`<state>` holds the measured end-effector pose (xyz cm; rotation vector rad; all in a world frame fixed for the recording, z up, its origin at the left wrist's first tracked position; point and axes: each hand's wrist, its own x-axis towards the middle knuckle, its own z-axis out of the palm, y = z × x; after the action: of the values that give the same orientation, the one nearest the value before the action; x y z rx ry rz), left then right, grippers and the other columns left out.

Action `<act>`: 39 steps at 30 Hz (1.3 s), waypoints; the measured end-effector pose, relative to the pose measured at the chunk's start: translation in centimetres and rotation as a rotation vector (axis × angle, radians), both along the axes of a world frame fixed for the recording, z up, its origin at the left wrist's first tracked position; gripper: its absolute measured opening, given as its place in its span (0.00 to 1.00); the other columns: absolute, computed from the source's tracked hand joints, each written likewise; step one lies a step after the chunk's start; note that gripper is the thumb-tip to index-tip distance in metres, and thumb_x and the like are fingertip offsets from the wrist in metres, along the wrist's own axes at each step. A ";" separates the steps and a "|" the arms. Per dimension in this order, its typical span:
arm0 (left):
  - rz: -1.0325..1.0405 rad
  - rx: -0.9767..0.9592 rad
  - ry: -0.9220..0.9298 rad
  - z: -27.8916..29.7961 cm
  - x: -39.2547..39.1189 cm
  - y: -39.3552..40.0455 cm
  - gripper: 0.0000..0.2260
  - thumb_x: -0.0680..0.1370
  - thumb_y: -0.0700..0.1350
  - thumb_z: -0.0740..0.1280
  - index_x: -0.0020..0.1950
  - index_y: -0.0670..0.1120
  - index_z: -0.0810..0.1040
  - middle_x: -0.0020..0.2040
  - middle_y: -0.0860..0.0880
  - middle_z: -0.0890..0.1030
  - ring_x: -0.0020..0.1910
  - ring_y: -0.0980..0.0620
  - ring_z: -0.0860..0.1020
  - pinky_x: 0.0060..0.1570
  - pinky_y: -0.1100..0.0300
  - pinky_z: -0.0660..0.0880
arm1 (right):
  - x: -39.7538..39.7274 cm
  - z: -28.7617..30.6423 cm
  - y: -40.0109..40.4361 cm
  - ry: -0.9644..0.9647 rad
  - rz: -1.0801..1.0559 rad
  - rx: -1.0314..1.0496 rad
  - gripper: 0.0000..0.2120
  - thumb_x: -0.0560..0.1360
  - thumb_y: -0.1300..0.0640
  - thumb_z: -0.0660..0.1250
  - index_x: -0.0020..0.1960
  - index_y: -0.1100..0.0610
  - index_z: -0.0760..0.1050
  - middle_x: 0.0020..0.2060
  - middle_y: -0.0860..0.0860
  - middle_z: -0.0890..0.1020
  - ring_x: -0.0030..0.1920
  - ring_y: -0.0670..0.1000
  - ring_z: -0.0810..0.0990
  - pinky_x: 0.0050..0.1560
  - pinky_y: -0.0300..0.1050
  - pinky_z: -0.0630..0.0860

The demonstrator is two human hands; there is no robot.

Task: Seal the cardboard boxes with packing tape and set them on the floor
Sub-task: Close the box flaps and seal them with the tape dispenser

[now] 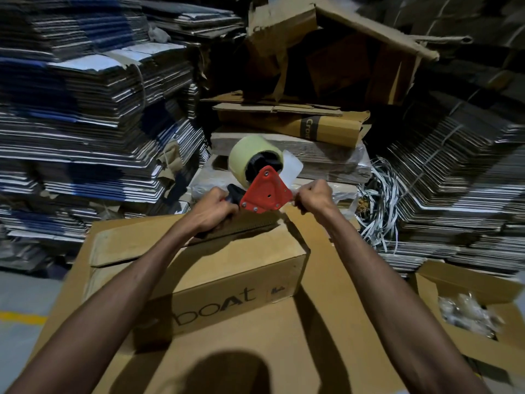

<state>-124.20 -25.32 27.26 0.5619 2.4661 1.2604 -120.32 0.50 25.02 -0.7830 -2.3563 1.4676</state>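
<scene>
A brown cardboard box (227, 268) printed "boAt" sits on a larger flat cardboard box (326, 322) in front of me. Above its far edge I hold a red tape dispenser (267, 194) carrying a pale yellow tape roll (250, 150). My left hand (216, 207) grips the dispenser's black handle. My right hand (314, 196) pinches the loose end of the clear tape (292, 169) at the dispenser's right side. The small box's top flaps lie closed, with the far flap edge slightly raised.
Tall stacks of flattened cartons (85, 123) wall in the left, back and right (460, 180). A heap of white strapping (380, 200) lies right of the box. An open carton with plastic-wrapped items (468, 308) stands at lower right. Grey floor with a yellow line (22, 318) shows at left.
</scene>
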 end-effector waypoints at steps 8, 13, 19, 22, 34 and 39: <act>0.009 -0.075 0.002 -2.1 -0.7 -4.4 0.12 0.77 0.34 0.66 0.37 0.45 0.73 0.23 0.51 0.71 0.21 0.52 0.67 0.22 0.63 0.61 | 0.6 -2.7 4.7 -0.028 -0.050 0.050 0.14 0.76 0.58 0.77 0.35 0.62 0.84 0.32 0.57 0.86 0.32 0.53 0.83 0.32 0.47 0.81; 0.008 -0.097 -0.001 -4.2 -1.2 -5.0 0.06 0.75 0.34 0.71 0.40 0.41 0.77 0.29 0.47 0.73 0.23 0.55 0.69 0.24 0.62 0.64 | 0.1 -4.4 3.5 -0.052 -0.070 0.050 0.13 0.77 0.59 0.76 0.36 0.63 0.84 0.32 0.57 0.85 0.30 0.53 0.82 0.32 0.47 0.80; 0.011 -0.156 0.008 -5.7 -1.6 -4.9 0.06 0.72 0.36 0.73 0.37 0.39 0.79 0.26 0.50 0.73 0.22 0.56 0.68 0.26 0.60 0.64 | -0.3 -6.0 3.2 -0.093 -0.097 0.062 0.12 0.77 0.58 0.76 0.38 0.64 0.85 0.31 0.57 0.85 0.28 0.52 0.81 0.29 0.45 0.77; 0.017 -0.168 -0.018 -6.2 -1.4 -4.8 0.04 0.73 0.37 0.73 0.39 0.38 0.80 0.26 0.52 0.75 0.22 0.56 0.70 0.24 0.62 0.65 | -0.2 -6.8 3.3 -0.123 -0.103 0.045 0.11 0.77 0.58 0.76 0.39 0.64 0.85 0.30 0.55 0.85 0.28 0.51 0.81 0.30 0.46 0.79; 0.008 -0.259 0.008 -7.3 -1.7 -4.3 0.07 0.73 0.42 0.73 0.38 0.43 0.78 0.31 0.49 0.76 0.27 0.52 0.71 0.27 0.57 0.67 | 0.6 -11.4 2.9 -0.272 -0.113 -0.062 0.08 0.73 0.54 0.77 0.49 0.58 0.87 0.50 0.59 0.85 0.44 0.59 0.86 0.29 0.44 0.81; 0.012 -0.252 -0.019 -7.6 -1.6 -4.8 0.07 0.73 0.41 0.73 0.39 0.40 0.79 0.28 0.51 0.75 0.22 0.57 0.70 0.24 0.60 0.65 | 1.6 -12.7 2.4 -0.143 -0.185 -0.147 0.10 0.77 0.51 0.74 0.48 0.59 0.87 0.42 0.56 0.87 0.41 0.56 0.86 0.46 0.58 0.86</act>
<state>-125.81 -30.10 19.69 0.4675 2.5630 0.9330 -118.71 2.94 12.36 -1.1454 -2.2218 1.5647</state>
